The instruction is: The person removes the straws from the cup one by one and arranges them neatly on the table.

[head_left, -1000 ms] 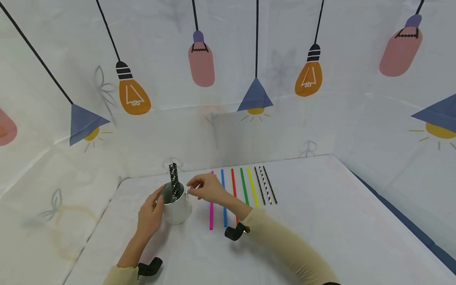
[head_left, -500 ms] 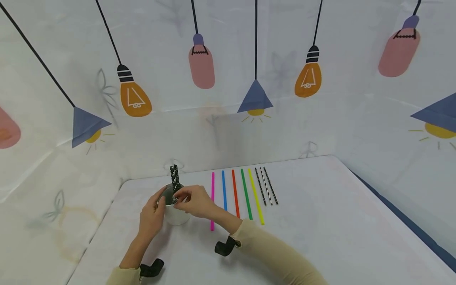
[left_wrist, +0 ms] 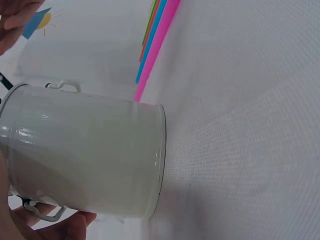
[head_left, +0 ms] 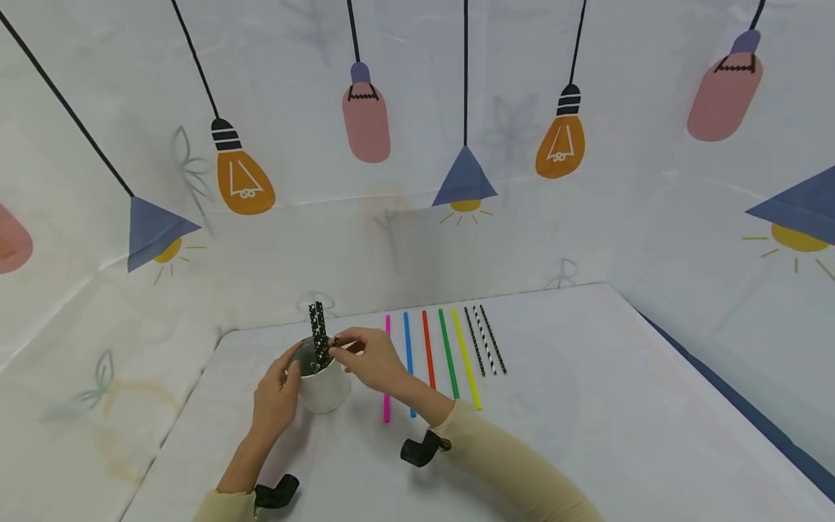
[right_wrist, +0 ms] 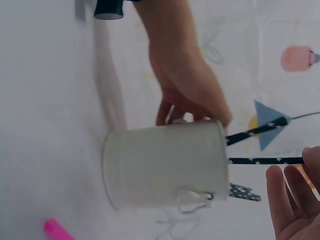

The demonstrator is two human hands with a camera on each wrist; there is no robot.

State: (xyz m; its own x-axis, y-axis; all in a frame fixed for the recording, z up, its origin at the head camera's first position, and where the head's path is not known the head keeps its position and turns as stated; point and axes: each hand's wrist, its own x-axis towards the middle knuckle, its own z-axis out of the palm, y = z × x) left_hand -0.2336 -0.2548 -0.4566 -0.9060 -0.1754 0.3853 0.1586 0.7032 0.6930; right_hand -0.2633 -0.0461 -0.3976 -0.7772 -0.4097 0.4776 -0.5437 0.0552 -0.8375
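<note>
The person's left grip (head_left: 277,395) is curled round the left side of the white bucket (head_left: 324,393), thumb at the rim, holding it upright on the bench (head_left: 587,449). Black speckled straws (head_left: 321,335) stick up out of it. At the right of the rim, the right grip (head_left: 372,355) seems to pinch a dark straw (right_wrist: 265,161) by its upper end. Further right lie, in a row, a pink straw (head_left: 387,410), a blue straw (head_left: 408,341), a red straw (head_left: 428,348), a green straw (head_left: 448,355), a yellow straw (head_left: 466,355) and three black-and-white straws (head_left: 485,340).

I'd call it early going: a few straws look to be in, or nearly, while eight lie out on the bench. Half a second ago the right fingertips reached farther left, over the bucket's mouth; now they sit back by its right edge. The bucket and the row look unmoved.
</note>
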